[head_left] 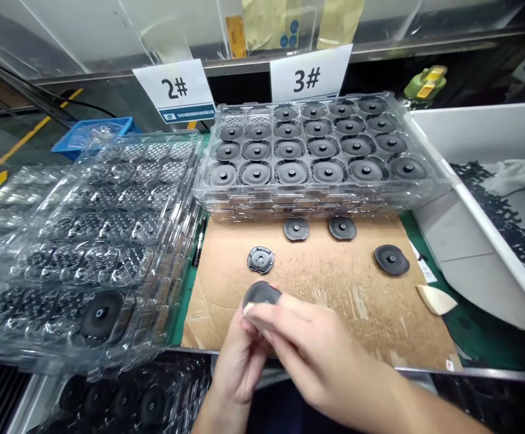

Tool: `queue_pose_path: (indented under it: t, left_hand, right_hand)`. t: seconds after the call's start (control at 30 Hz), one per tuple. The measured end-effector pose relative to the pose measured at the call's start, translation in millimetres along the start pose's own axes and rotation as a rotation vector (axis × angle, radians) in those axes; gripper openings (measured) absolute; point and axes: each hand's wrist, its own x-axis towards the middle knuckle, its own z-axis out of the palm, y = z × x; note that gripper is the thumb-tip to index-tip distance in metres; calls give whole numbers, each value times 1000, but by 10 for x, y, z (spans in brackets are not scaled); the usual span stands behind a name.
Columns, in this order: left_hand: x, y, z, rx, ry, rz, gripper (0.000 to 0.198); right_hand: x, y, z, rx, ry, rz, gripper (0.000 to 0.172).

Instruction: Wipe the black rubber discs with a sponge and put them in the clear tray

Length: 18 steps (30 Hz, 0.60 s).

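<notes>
My left hand (239,355) and my right hand (316,349) meet over the near edge of a brown cardboard sheet (325,301). Together they pinch a round black disc (261,293), which sticks up above the fingertips. Several more black discs lie loose on the cardboard: one flipped with its ribbed side up (261,260), two near the tray stack (296,229) (342,228) and one to the right (391,260). Behind them a stack of clear trays (425,181) holds rows of the same discs.
Clear blister trays (31,253), mostly without parts, are piled at the left, with one disc (102,313) in a near cell. A white bin (470,241) of black scraps stands right. Signs "2#" (174,90) and "3#" (308,75) hang behind. A white wedge (434,299) lies on the green mat.
</notes>
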Motion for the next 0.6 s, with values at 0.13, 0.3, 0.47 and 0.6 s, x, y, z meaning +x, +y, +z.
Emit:
queue_pose_path:
  t: [0.13, 0.3, 0.47, 0.6]
  left_hand:
    - [-31, 6, 70, 45, 63, 37, 46]
    - [-87, 20, 132, 101, 8, -41, 48]
    - [-88, -10, 199, 155, -35, -16, 54]
    - [-137, 35, 309, 135, -67, -51, 47]
  right_hand:
    - [68, -70, 4, -77, 7, 7, 29]
    - [-61, -39, 2, -5, 82, -16, 34]
    - [-96, -31, -56, 6, 141, 35, 30]
    - [-173, -48, -136, 22, 132, -99, 36]
